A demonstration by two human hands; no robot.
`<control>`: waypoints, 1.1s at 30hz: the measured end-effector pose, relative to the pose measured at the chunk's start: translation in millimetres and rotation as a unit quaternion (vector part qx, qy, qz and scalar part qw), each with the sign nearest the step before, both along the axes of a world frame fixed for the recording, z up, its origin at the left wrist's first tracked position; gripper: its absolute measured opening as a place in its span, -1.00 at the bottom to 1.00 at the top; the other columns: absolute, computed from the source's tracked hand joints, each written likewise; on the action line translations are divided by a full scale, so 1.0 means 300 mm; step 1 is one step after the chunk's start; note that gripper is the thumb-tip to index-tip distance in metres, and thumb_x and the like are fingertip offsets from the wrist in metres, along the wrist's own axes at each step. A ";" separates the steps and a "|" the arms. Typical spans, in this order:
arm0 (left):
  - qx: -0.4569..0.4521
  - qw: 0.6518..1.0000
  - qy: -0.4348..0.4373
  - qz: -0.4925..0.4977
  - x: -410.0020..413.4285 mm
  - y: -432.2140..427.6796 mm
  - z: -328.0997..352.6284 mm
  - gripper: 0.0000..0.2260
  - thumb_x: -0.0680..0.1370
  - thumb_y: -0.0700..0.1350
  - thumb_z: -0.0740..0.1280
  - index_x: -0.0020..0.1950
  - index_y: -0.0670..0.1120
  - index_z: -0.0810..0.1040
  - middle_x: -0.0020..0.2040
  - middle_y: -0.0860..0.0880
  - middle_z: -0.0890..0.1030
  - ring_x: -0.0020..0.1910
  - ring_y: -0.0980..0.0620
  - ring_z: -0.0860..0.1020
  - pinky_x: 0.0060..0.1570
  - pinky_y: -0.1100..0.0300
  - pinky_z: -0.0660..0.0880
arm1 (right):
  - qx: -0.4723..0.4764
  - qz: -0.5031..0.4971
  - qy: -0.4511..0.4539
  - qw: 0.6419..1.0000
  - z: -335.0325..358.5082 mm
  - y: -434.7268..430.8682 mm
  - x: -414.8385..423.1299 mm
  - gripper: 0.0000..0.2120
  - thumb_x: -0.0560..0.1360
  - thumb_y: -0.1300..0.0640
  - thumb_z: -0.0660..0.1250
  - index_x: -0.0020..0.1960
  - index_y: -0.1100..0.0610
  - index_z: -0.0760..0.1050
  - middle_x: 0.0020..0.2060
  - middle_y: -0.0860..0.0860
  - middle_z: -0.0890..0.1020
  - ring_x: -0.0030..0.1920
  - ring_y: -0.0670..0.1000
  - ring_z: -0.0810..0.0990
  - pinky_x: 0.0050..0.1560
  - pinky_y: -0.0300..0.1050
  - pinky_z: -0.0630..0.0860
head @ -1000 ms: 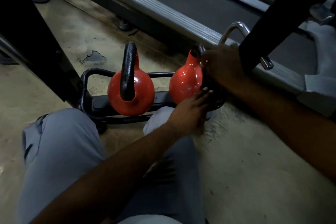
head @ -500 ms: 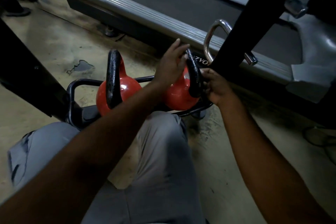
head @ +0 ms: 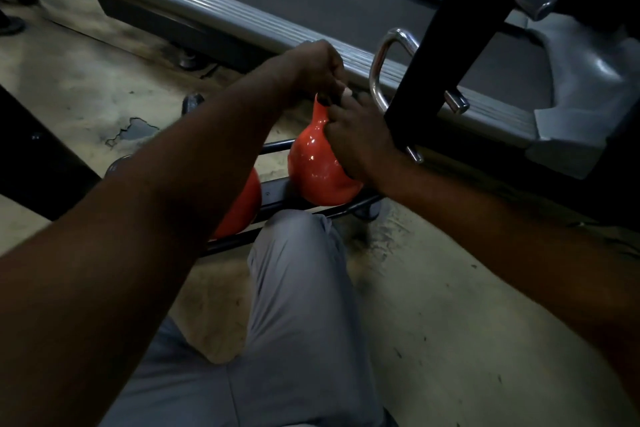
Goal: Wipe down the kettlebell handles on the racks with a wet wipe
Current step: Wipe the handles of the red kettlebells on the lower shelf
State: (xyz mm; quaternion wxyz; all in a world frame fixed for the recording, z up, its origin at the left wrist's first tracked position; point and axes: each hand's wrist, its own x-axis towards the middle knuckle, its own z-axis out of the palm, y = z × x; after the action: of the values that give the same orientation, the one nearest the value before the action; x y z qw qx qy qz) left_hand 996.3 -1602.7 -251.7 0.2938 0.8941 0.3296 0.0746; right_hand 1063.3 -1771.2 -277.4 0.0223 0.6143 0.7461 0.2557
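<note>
Two red kettlebells sit on a low black rack (head: 273, 191) on the floor. The right kettlebell (head: 317, 166) shows its red body and neck; its black handle is covered by both hands. My left hand (head: 311, 69) is closed over the top of that handle. My right hand (head: 356, 135) grips the handle's right side, against the red body. The left kettlebell (head: 242, 208) is mostly hidden behind my left forearm. No wet wipe is visible; it may be hidden inside a hand.
A treadmill deck (head: 242, 10) runs across the back. A black upright post (head: 436, 45) and a chrome loop handle (head: 381, 69) stand right beside my right hand. My grey-trousered knee (head: 298, 270) is just in front of the rack. The concrete floor has a chipped patch (head: 135, 130).
My left hand has shut down over the top of the right kettlebell's handle, where its fingers were spread before. My left forearm now hides the left kettlebell. The view shifted a little.
</note>
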 end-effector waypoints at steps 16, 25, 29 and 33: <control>0.006 1.000 -0.007 -0.005 0.005 -0.005 -0.008 -0.80 0.42 0.00 0.53 -0.05 -0.06 0.68 -0.07 0.00 0.70 -0.03 0.07 0.65 0.11 0.07 0.57 | 0.093 -0.113 0.626 0.766 -0.119 -0.177 0.106 -0.93 0.54 0.11 0.37 -0.11 -0.01 0.54 -0.17 -0.18 0.60 -0.11 -0.17 0.57 -0.01 -0.26 0.49; 0.021 1.000 -0.012 0.005 0.015 -0.019 -0.016 -0.81 0.44 -0.05 0.52 -0.02 -0.10 0.66 -0.06 -0.05 0.69 -0.04 0.02 0.64 0.03 0.16 0.55 | -0.103 -0.134 0.925 0.340 -0.128 -0.041 0.154 -0.81 0.58 0.27 0.17 -0.12 0.17 0.54 -0.20 0.11 0.68 -0.17 0.04 0.66 -0.05 -0.07 0.55; 0.023 0.999 -0.024 0.002 0.014 -0.016 -0.034 -0.81 0.44 -0.05 0.52 -0.04 -0.11 0.65 -0.06 -0.05 0.69 -0.02 0.01 0.64 0.08 0.11 0.57 | 0.010 -0.152 0.855 0.496 -0.181 -0.141 0.131 -0.87 0.60 0.15 0.29 -0.13 0.05 0.46 -0.27 -0.06 0.61 -0.27 -0.09 0.57 -0.23 -0.17 0.49; 0.008 0.999 -0.039 0.008 0.013 -0.015 -0.046 -0.82 0.45 -0.06 0.51 -0.03 -0.11 0.65 -0.05 -0.06 0.69 -0.03 0.02 0.65 0.05 0.12 0.58 | 0.132 -0.116 0.657 0.733 -0.220 -0.255 0.091 -0.89 0.54 0.14 0.40 -0.15 0.03 0.52 -0.19 -0.04 0.58 -0.13 -0.10 0.57 -0.08 -0.20 0.51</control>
State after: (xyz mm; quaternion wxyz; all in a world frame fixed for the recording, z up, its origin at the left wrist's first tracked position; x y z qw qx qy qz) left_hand 1000.4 -1607.2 -265.5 0.2989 0.8900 0.3248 0.1144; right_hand 1090.6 -1847.6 -343.3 -0.5250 0.7082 0.4566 -0.1197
